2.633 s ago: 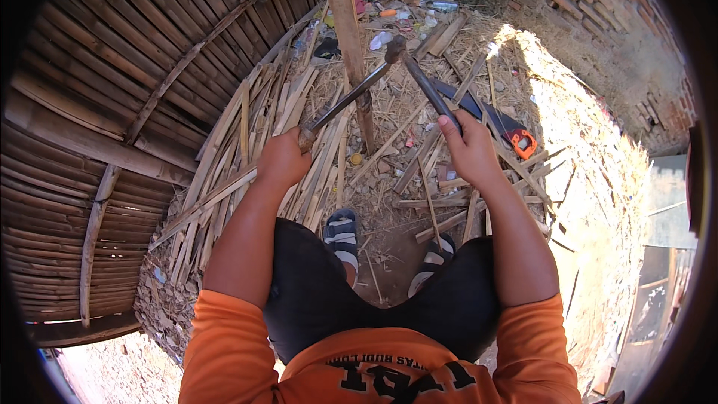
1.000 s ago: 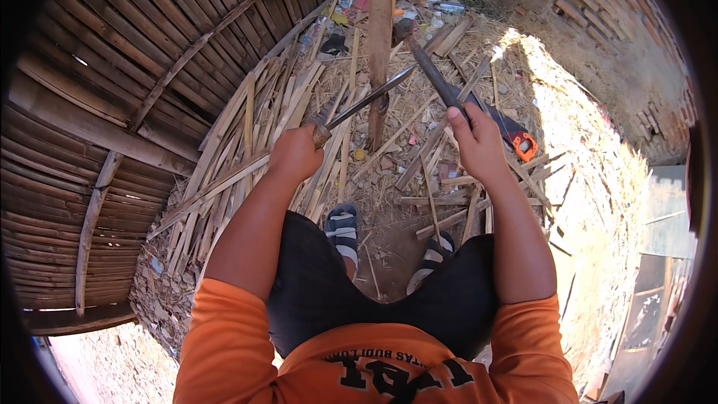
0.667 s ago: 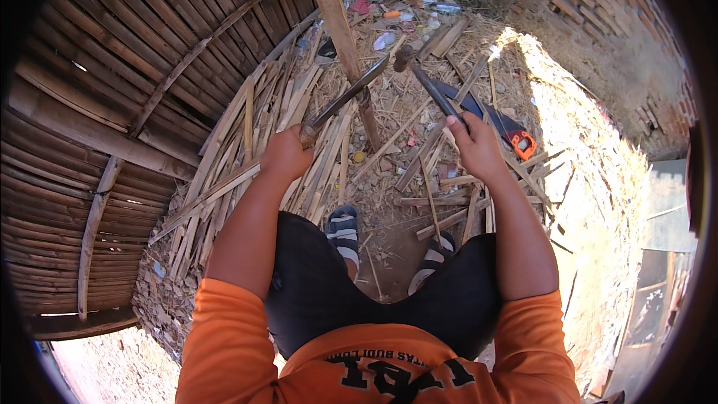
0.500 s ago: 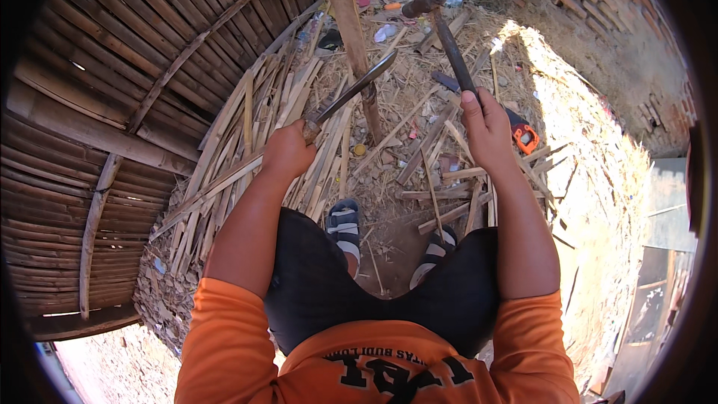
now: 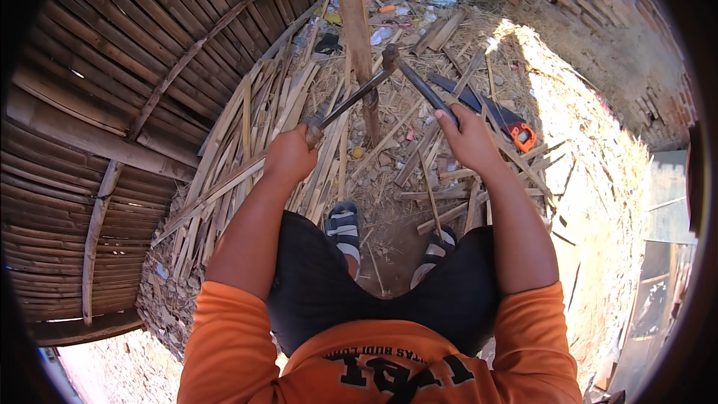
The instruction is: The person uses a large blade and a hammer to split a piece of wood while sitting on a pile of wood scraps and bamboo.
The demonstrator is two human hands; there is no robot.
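Observation:
My left hand [image 5: 290, 154] is closed around the wooden handle of a machete [image 5: 350, 102]. Its blade slants up and away to the right, across an upright wooden post [image 5: 351, 22]. In my right hand [image 5: 471, 138] is a hammer [image 5: 423, 86] with a long dark shaft. The hammer head meets the blade near its tip, beside the post; whether the blade has cut into the wood cannot be made out. A handsaw [image 5: 490, 110] with an orange handle lies on the ground beyond my right hand.
Split wooden strips [image 5: 233, 148] are heaped on the left, next to a slatted bamboo wall [image 5: 82, 105]. Short wood pieces [image 5: 456, 194] lie ahead of my sandalled feet. Litter [image 5: 419, 11] is scattered at the back, below a brick wall [image 5: 598, 22].
The hammer has come down and to the left, from raised above the ground to the blade's tip. My right hand moved left with it, uncovering the saw's blade. My left hand stays nearly still.

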